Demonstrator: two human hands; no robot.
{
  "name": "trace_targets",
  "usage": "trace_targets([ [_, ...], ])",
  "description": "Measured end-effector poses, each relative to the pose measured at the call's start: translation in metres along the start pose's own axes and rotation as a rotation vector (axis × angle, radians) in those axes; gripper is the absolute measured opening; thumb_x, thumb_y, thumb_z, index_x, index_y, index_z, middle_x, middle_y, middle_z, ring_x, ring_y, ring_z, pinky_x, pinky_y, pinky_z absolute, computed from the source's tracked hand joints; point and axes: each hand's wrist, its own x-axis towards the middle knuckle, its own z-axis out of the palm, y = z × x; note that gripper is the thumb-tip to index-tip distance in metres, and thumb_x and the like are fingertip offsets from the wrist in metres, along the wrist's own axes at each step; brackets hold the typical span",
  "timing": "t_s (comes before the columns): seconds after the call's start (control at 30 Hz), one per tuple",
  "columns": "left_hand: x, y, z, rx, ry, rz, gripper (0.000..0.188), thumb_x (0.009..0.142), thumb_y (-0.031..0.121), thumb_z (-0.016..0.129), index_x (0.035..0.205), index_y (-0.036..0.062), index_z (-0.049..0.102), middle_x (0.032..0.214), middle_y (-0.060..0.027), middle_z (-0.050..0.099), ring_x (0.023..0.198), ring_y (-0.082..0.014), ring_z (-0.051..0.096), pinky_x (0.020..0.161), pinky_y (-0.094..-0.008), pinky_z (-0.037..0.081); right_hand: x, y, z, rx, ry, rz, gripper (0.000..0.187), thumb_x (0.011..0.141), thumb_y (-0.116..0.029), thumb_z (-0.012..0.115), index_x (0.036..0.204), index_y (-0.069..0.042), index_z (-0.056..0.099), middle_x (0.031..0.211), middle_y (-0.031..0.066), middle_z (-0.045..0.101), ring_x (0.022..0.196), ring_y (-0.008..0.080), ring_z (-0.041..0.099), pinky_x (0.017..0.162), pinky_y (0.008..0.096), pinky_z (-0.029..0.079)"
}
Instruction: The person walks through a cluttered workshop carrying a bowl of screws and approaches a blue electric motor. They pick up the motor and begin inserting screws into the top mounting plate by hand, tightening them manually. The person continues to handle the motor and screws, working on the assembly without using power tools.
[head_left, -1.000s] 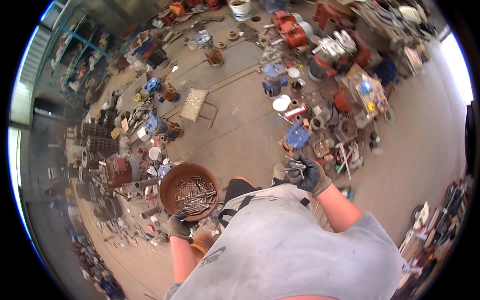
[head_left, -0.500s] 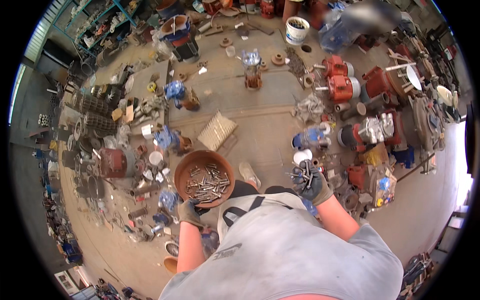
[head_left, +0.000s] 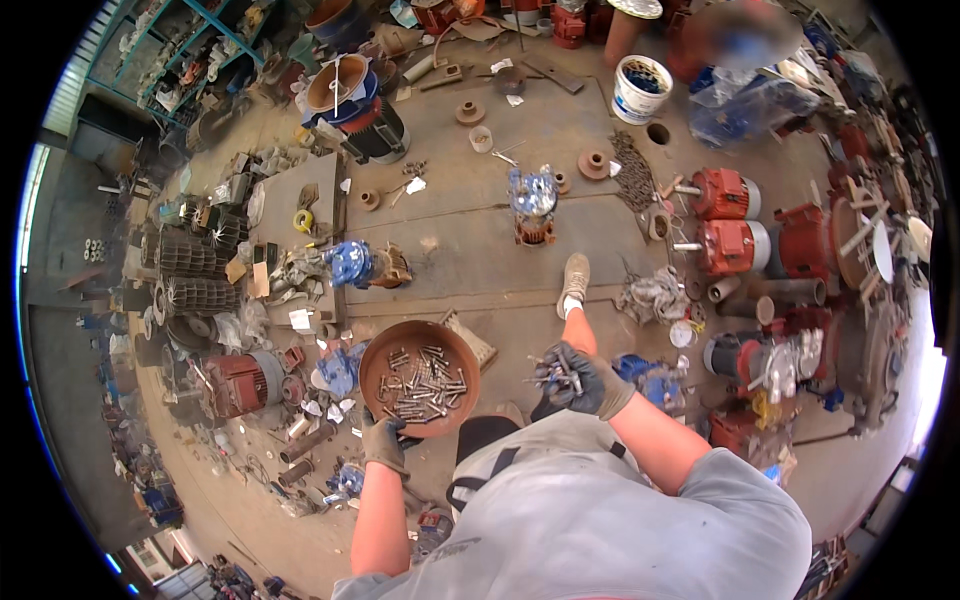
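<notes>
My gloved left hand (head_left: 384,443) grips the near-left rim of a round, rust-brown pan (head_left: 372,365), its fingers partly hidden under the pan. Loose bolts (head_left: 425,385) lie scattered across the pan's bottom, several of them long and bare metal. To the right of the pan, my gloved right hand (head_left: 597,385) is closed around a bunch of bolts (head_left: 556,375), whose ends stick out toward the pan. A gap separates this bunch from the pan. My right leg is stretched forward, its beige shoe (head_left: 575,280) on the floor.
Ahead stands a blue-and-rusty motor unit (head_left: 533,205), with another blue unit (head_left: 362,265) to its left. Red motors (head_left: 730,245) line the right side. A white bucket (head_left: 641,90) stands farther back beside a floor hole (head_left: 657,134). A ribbed block (head_left: 470,340) lies behind the pan.
My right hand has come leftward, closer to the pan, with the bolts still in it. My right leg has stepped forward. The floor objects have shifted in view as I move.
</notes>
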Motion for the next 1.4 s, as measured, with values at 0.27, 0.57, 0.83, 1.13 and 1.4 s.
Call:
trace_targets([
  [0.27,0.207,0.025,0.144,-0.012,0.071,-0.259,0.069,0.086,-0.015,0.05,0.15,0.0126,0.048,0.129,-0.0208,0.065,0.098,-0.0471,0.074,0.074,-0.0604,0.067,0.158,-0.156,-0.112,-0.402,0.378,0.154,0.044,0.115,-0.04,0.053,0.137,-0.004,0.063,0.122,0.011,0.076,0.093,0.0161,0.075,0.067,0.0261,0.059],
  [0.57,0.624,-0.09,0.24,0.277,0.166,-0.234,0.034,0.107,0.027,0.06,0.134,0.0071,0.068,0.118,-0.0138,0.078,0.098,-0.0332,0.078,0.079,-0.0512,0.065,0.272,-0.159,-0.267,-0.145,0.304,0.051,0.044,0.111,-0.037,0.062,0.136,-0.002,0.063,0.123,0.0164,0.075,0.097,0.0234,0.076,0.07,0.0302,0.06],
  [0.83,0.733,-0.185,0.304,0.174,-0.142,-0.182,0.044,0.105,0.024,0.064,0.148,0.0161,0.054,0.115,-0.0136,0.074,0.089,-0.0266,0.077,0.067,-0.0385,0.065,0.289,-0.119,-0.351,-0.158,0.574,0.132,0.049,0.108,-0.043,0.065,0.134,-0.002,0.064,0.121,0.0163,0.075,0.1,0.0243,0.075,0.071,0.0275,0.057],
  [1.13,0.667,-0.191,0.046,1.369,-0.875,-0.284,0.087,0.094,0.066,0.074,0.154,0.0041,0.058,0.142,-0.0197,0.07,0.125,-0.0312,0.07,0.099,-0.0385,0.057,0.327,-0.141,-0.348,-0.262,0.58,0.031,0.045,0.108,-0.044,0.067,0.125,-0.003,0.066,0.116,0.0142,0.075,0.092,0.0197,0.072,0.066,0.0256,0.051],
  [1.4,0.563,-0.198,0.146,1.729,-0.731,0.014,0.079,0.083,0.081,0.071,0.123,0.0128,0.079,0.104,-0.0186,0.08,0.101,-0.0383,0.077,0.09,-0.0511,0.058,0.331,-0.176,-0.336,-0.302,0.643,-0.14,0.043,0.11,-0.045,0.062,0.122,-0.004,0.065,0.114,0.0128,0.075,0.09,0.0185,0.073,0.063,0.0253,0.052],
])
